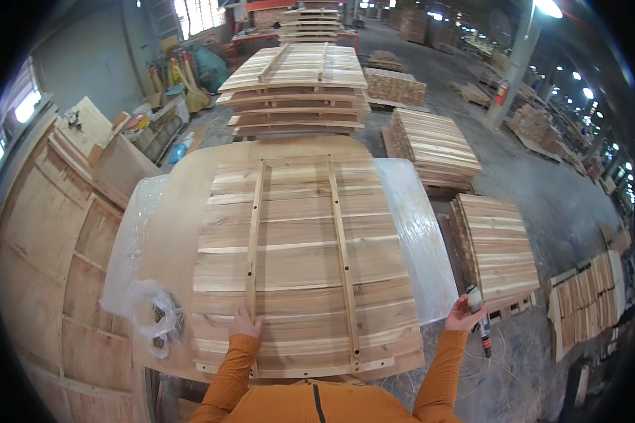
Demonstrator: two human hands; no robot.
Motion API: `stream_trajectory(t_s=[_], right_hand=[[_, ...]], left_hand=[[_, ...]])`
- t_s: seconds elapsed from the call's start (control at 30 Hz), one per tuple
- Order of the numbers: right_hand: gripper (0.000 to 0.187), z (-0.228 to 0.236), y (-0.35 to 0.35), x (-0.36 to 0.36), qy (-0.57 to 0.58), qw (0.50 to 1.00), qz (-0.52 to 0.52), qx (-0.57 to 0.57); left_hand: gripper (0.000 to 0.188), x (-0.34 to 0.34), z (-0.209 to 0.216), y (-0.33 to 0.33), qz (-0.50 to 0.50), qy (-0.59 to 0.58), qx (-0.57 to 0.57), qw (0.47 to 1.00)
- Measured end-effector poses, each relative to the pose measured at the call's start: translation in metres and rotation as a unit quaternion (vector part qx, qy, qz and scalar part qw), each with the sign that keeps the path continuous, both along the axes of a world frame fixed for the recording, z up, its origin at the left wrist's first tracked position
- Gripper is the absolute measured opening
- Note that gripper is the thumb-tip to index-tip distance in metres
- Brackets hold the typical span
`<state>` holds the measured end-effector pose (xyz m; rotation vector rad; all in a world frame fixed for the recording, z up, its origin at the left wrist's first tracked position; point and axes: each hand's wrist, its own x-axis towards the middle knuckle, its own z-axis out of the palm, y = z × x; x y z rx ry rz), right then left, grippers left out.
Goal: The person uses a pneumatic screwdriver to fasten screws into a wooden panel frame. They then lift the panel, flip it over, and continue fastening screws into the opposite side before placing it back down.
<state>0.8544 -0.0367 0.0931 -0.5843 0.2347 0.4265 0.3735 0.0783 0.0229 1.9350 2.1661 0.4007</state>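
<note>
A wide striped wooden panel (300, 247) lies flat before me on a pale board. Two long battens, a left one (255, 236) and a right one (342, 261), run along it with dark holes at intervals. Across the near edge goes a short crosspiece (303, 370). My left hand (245, 323) rests flat on the panel beside the left batten, fingers stretched out. Off the panel's right side, my right hand (464, 314) grips a slim hand-held power driver (482, 323), with an orange part at its lower end. Its exact kind is hard to make out.
A plastic bag of small hardware (155, 310) sits at the left edge of the pale board (176, 218). Plastic film (416, 240) covers the right side. Stacked panels (296, 77) stand beyond, more stacks (501, 243) at right. Plywood framing (70, 282) borders the left.
</note>
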Motion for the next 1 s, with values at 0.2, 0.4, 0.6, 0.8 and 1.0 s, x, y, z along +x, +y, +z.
stream_trajectory(t_s=[0.2, 0.4, 0.6, 0.8, 1.0], right_hand=[[0.051, -0.084, 0.042, 0.049, 0.182, 0.982, 0.034, 0.026], [0.046, -0.131, 0.117, 0.063, 0.23, 0.97, 0.064, 0.035], [0.036, -0.152, 0.148, 0.066, 0.177, 0.971, 0.161, -0.029], [0.029, -0.101, 0.102, 0.039, 0.053, 0.923, 0.376, -0.062], [0.032, -0.074, -0.046, 0.094, -0.04, 0.923, 0.339, -0.179]], left_hand=[[0.033, -0.002, -0.007, -0.002, 0.023, -0.203, 0.001, 0.979], [0.03, 0.01, 0.003, -0.009, 0.058, 0.002, 0.013, 0.998], [0.036, 0.037, 0.016, 0.002, 0.072, 0.018, -0.002, 0.997], [0.039, 0.02, 0.003, -0.014, 0.075, 0.06, 0.062, 0.993], [0.037, 0.047, 0.005, -0.028, -0.002, 0.139, 0.194, 0.971]])
